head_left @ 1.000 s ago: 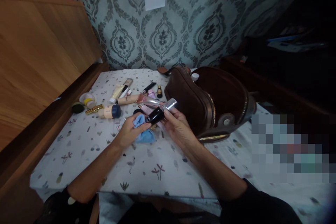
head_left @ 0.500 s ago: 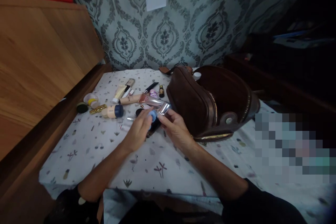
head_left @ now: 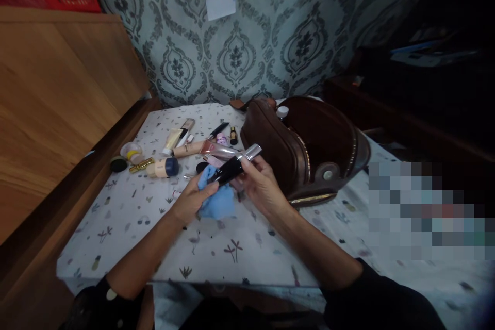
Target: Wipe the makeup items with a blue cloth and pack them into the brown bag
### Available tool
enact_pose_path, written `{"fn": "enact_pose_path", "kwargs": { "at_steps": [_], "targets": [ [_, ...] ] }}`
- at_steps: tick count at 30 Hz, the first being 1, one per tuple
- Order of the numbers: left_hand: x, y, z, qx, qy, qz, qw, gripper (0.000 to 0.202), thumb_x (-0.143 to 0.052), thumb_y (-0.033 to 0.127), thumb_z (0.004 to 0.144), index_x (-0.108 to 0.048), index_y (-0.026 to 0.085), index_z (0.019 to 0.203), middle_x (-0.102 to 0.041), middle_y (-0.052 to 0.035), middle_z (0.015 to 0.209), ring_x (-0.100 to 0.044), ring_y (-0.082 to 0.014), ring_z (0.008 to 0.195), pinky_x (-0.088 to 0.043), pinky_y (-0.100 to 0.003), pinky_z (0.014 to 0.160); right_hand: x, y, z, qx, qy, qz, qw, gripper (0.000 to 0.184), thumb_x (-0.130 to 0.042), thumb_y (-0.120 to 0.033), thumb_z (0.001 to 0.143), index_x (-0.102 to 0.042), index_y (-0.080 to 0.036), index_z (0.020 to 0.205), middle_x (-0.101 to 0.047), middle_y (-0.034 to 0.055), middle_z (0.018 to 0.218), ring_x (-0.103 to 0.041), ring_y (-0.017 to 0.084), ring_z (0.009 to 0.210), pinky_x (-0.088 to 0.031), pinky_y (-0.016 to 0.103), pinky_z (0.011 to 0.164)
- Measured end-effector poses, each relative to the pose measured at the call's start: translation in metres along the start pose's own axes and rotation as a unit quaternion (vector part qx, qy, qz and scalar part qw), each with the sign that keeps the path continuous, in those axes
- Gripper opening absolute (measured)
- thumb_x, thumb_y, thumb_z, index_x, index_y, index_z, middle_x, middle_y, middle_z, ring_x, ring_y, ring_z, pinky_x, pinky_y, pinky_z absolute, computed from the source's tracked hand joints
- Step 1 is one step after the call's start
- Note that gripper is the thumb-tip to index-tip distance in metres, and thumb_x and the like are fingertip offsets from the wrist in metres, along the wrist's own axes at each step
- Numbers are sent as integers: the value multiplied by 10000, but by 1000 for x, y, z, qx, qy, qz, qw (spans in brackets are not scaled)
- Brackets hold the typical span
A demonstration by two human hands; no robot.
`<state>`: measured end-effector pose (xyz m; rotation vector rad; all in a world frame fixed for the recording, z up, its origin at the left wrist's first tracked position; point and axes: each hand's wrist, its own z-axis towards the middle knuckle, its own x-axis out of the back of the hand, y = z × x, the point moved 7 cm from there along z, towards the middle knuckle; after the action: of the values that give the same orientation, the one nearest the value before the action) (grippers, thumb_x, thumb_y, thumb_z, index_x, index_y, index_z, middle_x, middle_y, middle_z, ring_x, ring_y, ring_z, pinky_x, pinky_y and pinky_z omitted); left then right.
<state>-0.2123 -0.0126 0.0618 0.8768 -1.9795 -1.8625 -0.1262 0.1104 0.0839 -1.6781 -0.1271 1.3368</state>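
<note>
A black cosmetic tube (head_left: 228, 169) with a silver cap slants between my hands above the table. My right hand (head_left: 266, 184) is closed around its capped end. Bunched in my left hand (head_left: 190, 202) is a light blue cloth (head_left: 218, 207), pressed against the tube's lower left end and hanging below it. Just beyond my hands lie a pinkish tube (head_left: 218, 150) with a silvery end and a beige tube (head_left: 187, 149). To the right of my right hand stands an unzipped brown leather bag (head_left: 266, 147), with a white-capped item (head_left: 282, 112) at its opening.
Left on the printed tablecloth (head_left: 135, 247) are a dark-capped bottle (head_left: 164, 167), a gold tube (head_left: 141, 165) and a round jar (head_left: 131, 153). A small dark bottle (head_left: 233, 135) stands near the bag. A wooden cabinet (head_left: 69, 87) borders the left side.
The black tube has come up into clear view, held higher between my hands. The blue cloth, mostly covered before, now hangs loosely beneath it. The view has shifted slightly.
</note>
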Motion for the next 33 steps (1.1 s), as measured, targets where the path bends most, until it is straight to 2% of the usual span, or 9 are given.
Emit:
{"fn": "enact_pose_path", "kwargs": {
  "at_steps": [4,8,11,17,20,22,25,30,33],
  "targets": [
    [11,-7,5,10,57,3,998,605,-811,670,618,-701,174,946,-667,-5,725,-564,-123,606,-467,-229,553,-7,-2,-3,-16,-38,6,999,338,-862,-357,696,-707,-271,985,-740,-12,963,-686,181,919,-554,352,858],
    [21,1,7,-33,94,47,994,619,-737,704,701,-702,195,1053,-728,-42,920,-640,-195,829,-513,-258,687,-7,-3,-3,-17,-49,0,999,386,-880,-335,661,-715,-273,1005,-743,5,1059,-672,206,1031,-533,372,926],
    [21,21,3,-100,99,170,975,505,-605,665,853,-695,210,1051,-721,-44,963,-637,-217,938,-508,-269,796,-2,-2,0,-3,-21,-7,1000,383,-899,-326,625,-714,-259,953,-745,-3,1018,-676,183,968,-534,335,891],
    [-5,64,-19,-300,138,423,844,402,-391,445,1028,-544,225,1327,-631,-91,1277,-550,-242,1221,-391,-347,1066,5,1,3,36,20,-57,998,364,-900,-369,605,-677,-244,865,-731,-13,895,-665,186,887,-534,326,829],
    [-30,55,-19,-341,75,549,759,457,-456,372,1005,-499,194,1424,-584,-154,1385,-537,-307,1271,-354,-435,1100,3,1,2,62,8,-73,995,333,-890,-348,628,-679,-239,862,-732,-13,916,-657,175,893,-509,324,898],
    [-33,46,-16,-336,58,593,730,481,-508,365,980,-520,174,1421,-600,-187,1369,-562,-344,1250,-356,-477,1091,2,0,0,72,3,-70,995,316,-878,-351,649,-685,-235,871,-733,-11,943,-653,165,897,-496,313,916],
    [-17,44,-10,-293,71,561,771,523,-572,434,938,-541,193,1401,-629,-172,1331,-577,-348,1234,-400,-491,1075,0,-3,-2,75,-8,-68,995,349,-877,-363,648,-687,-238,913,-727,-11,943,-652,168,898,-498,307,900],
    [14,37,-3,-110,36,337,934,615,-744,560,762,-635,211,1256,-713,-84,1182,-663,-294,1081,-531,-397,967,-11,-15,-5,83,-59,-86,991,432,-900,-407,602,-660,-239,920,-687,-23,876,-630,159,842,-504,295,843],
    [20,34,-9,-36,82,219,972,731,-774,661,672,-649,207,1231,-749,-68,1037,-697,-286,971,-596,-341,802,-20,-27,-9,86,-91,-79,989,458,-900,-451,591,-620,-238,884,-640,-33,821,-599,143,786,-505,288,804]
  ]
}}
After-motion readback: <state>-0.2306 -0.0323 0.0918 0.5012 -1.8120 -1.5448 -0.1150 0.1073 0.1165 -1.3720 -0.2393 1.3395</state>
